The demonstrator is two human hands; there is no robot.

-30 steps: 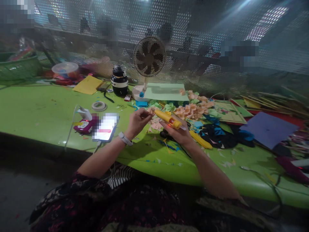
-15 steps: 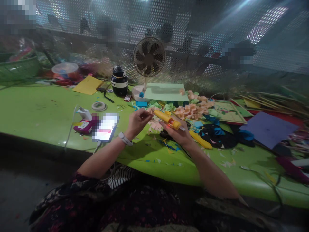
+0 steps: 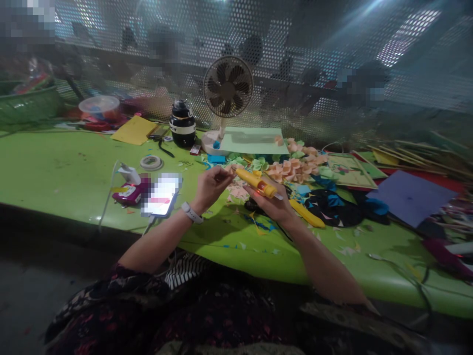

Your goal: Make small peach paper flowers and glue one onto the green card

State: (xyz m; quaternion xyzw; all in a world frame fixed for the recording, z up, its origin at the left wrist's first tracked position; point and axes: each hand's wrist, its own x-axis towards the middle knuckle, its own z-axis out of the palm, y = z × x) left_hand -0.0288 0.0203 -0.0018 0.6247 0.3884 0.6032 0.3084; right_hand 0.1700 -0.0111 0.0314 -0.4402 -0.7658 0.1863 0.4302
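My right hand (image 3: 271,203) is wrapped around a yellow hot glue gun (image 3: 254,181), with a whitish stick showing at its rear and a small red light glowing near the grip. The nozzle points left, toward the fingertips of my left hand (image 3: 213,185). Those fingers are pinched on a small peach paper piece (image 3: 231,170), mostly hidden by them; whether the nozzle touches it I cannot tell. Behind the glue gun lies a heap of folded peach paper pieces (image 3: 293,170), with green ones (image 3: 259,163) beside it.
A lit phone (image 3: 161,195) and a purple device (image 3: 132,190) with a cable lie left. Behind stand a fan (image 3: 228,88) and a dark jar (image 3: 183,125). Scissors with a yellow handle (image 3: 307,213), black paper (image 3: 342,214), a purple sheet (image 3: 411,197) and scraps lie right.
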